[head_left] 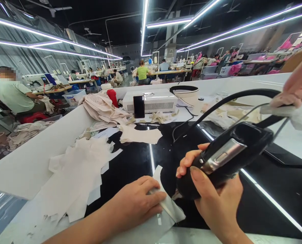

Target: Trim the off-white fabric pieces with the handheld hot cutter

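My left hand point(144, 200) is closed on a pale fabric piece point(170, 208), pinching it between thumb and fingers. In my right hand point(214, 200) is a black corded power tool point(224, 157) with a silver switch plate, fingers wrapped round its body. The tool is tilted, its lower end close to the fabric piece; whether it touches the cloth I cannot tell. Left of my hands lies a stack of white cut pieces point(77, 169). From the upper right another person's hand point(298, 84) reaches in, near the tool's thick black cord point(232, 98).
On the black tabletop point(133, 166) lies a cream cut stack point(141, 134). Behind it are a phone point(139, 106), a white vented box point(161, 100) and a round container point(185, 95). Beige cloth point(104, 108) is heaped left, and a white side panel point(36, 156) borders the table.
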`<state>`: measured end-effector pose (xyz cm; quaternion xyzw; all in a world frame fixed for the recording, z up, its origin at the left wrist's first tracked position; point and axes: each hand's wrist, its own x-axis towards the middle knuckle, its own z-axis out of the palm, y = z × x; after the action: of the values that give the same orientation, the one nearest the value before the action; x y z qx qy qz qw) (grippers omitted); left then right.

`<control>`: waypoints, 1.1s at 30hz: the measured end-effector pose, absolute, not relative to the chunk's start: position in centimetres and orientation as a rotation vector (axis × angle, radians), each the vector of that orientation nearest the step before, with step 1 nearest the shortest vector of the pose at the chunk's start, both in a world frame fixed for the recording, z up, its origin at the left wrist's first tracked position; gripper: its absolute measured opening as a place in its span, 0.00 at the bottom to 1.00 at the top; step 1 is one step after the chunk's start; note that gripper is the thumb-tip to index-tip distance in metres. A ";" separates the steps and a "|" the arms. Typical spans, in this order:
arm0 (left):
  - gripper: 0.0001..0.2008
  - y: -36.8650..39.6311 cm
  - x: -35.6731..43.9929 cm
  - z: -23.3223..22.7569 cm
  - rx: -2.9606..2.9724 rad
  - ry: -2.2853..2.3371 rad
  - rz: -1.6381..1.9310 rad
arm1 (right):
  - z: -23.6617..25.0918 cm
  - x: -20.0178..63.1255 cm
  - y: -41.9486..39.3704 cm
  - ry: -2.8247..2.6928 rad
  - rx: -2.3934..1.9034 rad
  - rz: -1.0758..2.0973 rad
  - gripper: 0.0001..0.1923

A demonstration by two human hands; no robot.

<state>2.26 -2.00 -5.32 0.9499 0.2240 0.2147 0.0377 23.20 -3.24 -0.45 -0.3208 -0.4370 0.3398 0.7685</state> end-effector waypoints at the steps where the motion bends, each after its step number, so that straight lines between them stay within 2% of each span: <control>1: 0.09 -2.0 2.1 -5.3 2.914 0.680 0.652 | -0.5 23.2 -3.3 -0.943 -0.700 0.734 0.21; 8: 0.09 -2.1 1.9 -5.4 2.932 0.683 0.627 | -0.7 23.5 -3.0 -0.944 -0.722 0.747 0.21; 14: 0.11 -2.2 2.3 -5.6 2.935 0.676 0.682 | -0.6 23.1 -2.3 -0.879 -0.736 0.743 0.25; 21: 0.14 -2.3 2.2 -5.8 2.916 0.688 0.663 | -0.7 22.5 -1.8 -0.884 -0.741 0.749 0.24; 33: 0.11 -2.7 2.5 -5.6 2.882 0.678 0.752 | -0.6 22.0 -1.0 -0.883 -0.753 0.719 0.23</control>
<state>2.48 -2.73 -5.60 0.9426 0.2217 0.2460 0.0434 21.98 -1.03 -0.56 -0.3480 -0.4081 0.3321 0.7759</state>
